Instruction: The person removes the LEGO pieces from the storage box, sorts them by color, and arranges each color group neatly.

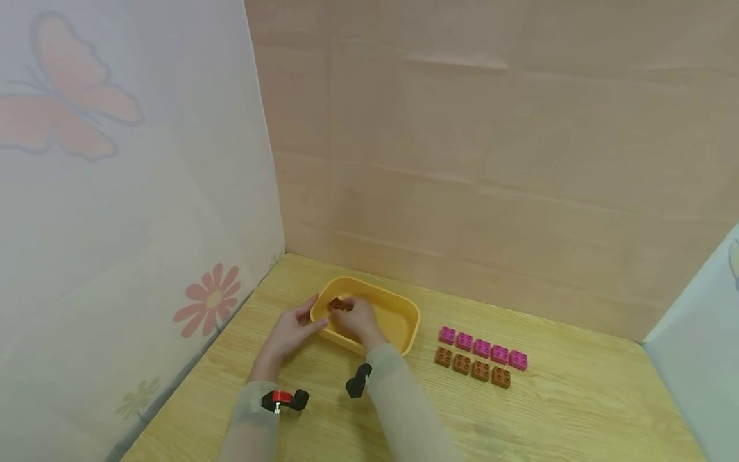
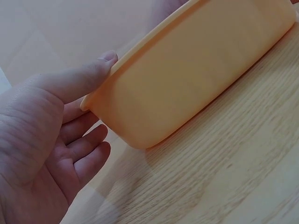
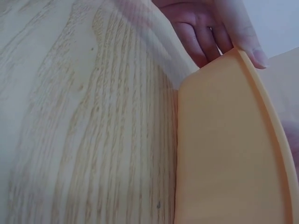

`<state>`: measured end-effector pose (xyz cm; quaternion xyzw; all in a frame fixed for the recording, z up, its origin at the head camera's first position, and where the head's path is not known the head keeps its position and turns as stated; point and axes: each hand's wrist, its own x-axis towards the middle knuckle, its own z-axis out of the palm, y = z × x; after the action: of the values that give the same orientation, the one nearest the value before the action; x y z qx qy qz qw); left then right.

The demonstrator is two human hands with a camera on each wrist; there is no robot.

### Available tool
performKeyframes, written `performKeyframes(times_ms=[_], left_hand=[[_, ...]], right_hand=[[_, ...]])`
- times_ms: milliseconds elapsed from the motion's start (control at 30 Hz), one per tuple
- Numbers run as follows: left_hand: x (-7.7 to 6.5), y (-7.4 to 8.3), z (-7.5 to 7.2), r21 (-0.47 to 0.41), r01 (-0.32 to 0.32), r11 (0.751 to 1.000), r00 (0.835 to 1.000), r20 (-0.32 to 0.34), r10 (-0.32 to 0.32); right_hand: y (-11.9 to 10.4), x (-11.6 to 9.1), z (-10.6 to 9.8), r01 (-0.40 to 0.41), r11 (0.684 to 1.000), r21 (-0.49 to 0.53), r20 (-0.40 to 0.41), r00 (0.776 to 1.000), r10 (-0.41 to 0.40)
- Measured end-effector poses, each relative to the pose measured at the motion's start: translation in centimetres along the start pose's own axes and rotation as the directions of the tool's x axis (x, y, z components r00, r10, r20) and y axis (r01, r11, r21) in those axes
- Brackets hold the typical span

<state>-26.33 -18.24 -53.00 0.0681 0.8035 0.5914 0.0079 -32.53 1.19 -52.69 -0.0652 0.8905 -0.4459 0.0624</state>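
A yellow plastic bin [image 1: 404, 321] stands on the table at the back left. My left hand [image 1: 290, 330] grips its left end, thumb over the rim and the other fingers along the outer wall, as the left wrist view shows. Inside the bin, near that same end, my right hand [image 1: 362, 319] pinches a brown toy building brick [image 1: 335, 303] at its fingertips; part of the brick is hidden behind them. The right wrist view shows mostly the bin's outer wall [image 3: 224, 140] and the left hand [image 3: 205, 28] at its corner.
To the right of the bin lie two rows of studded bricks on the wooden table [image 1: 577, 398]: pink bricks [image 1: 482, 348] behind, brown bricks [image 1: 480, 370] in front. A beige wall [image 1: 491, 160] rises behind, and a pale wall [image 1: 144, 212] borders the left side.
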Motion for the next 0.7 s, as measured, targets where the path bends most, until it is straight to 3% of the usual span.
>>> performKeyframes(times_ms=[433,600,700], left_hand=[[0.1,0.1,-0.1,0.015,0.01,1.0,1.0,-0.008,-0.01],[0.1,0.2,-0.2,0.041,0.02,0.999,1.0,-0.016,-0.019],[0.0,0.1,-0.1,0.054,0.011,0.998,1.0,-0.016,-0.01]], right_hand=[[-0.6,-1.0,-2.2,-0.088,0.964,0.252,0.088,0.994,0.068],[-0.7,-1.3,-4.1,-0.091,0.92,0.381,0.117,0.992,0.049],[-0.7,-2.0,-5.8,-0.083,0.868,0.49,0.142,0.99,0.015]])
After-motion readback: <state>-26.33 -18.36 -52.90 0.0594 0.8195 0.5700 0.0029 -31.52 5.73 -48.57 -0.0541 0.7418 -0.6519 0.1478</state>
